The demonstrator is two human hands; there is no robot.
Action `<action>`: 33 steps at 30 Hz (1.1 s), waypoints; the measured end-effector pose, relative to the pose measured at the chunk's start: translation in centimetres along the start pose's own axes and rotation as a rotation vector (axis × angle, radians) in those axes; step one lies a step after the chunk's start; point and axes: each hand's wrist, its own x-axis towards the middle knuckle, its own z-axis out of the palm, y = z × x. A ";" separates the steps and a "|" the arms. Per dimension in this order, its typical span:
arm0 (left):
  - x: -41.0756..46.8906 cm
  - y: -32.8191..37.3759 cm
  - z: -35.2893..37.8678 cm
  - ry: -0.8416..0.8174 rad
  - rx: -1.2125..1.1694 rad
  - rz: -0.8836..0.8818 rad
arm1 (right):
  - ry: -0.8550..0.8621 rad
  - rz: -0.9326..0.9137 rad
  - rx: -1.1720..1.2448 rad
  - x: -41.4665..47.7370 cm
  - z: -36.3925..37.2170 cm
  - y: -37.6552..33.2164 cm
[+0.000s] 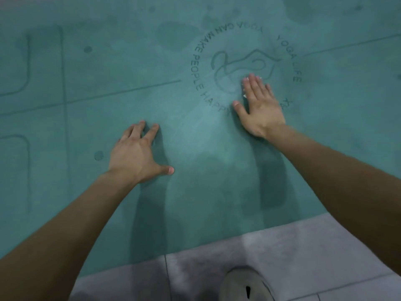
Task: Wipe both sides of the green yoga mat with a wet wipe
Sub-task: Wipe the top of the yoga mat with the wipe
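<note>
The green yoga mat (108, 94) lies spread flat on the tiled floor (303, 257), printed side up, and fills most of the view. The right hand (260, 105) lies flat and open with straight fingers on the circular logo (245, 61), pressing the wet wipe (244, 94) against the mat. Only white slivers of the wipe show, beside the index finger and at the fingertips. The left hand (136, 153) grips nothing. Its fingers are spread and slightly arched, with fingertips and thumb braced on the mat nearer the person.

The step in hand looks like wiping this upper face, so the underside probably remains to be done. To do it well, the flat palm should carry the wipe in long, overlapping strokes rather than short dabs, with firm, even pressure so the grooved lettering and guide lines get cleaned too. The left hand serves best as an anchor that stops the mat creeping or rucking under the stroke. Darker blotches (173, 35) farther up may be damp patches; working outward from them would avoid missed bands. A shoe (245, 287) stands on the tiles just off the mat's near edge.
</note>
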 end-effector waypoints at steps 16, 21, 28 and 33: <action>-2.0 3.2 -0.5 -0.045 -0.007 0.079 | -0.005 -0.074 0.034 -7.6 1.7 -1.9; -3.1 4.3 1.4 -0.034 0.080 0.151 | -0.112 -0.803 -0.100 -14.5 3.7 -5.6; -2.7 4.6 1.4 -0.011 0.125 0.153 | -0.016 -0.024 0.015 -9.8 1.6 -0.9; -2.6 4.4 2.0 0.033 0.169 0.183 | -0.111 -0.736 -0.096 -16.7 4.1 -6.3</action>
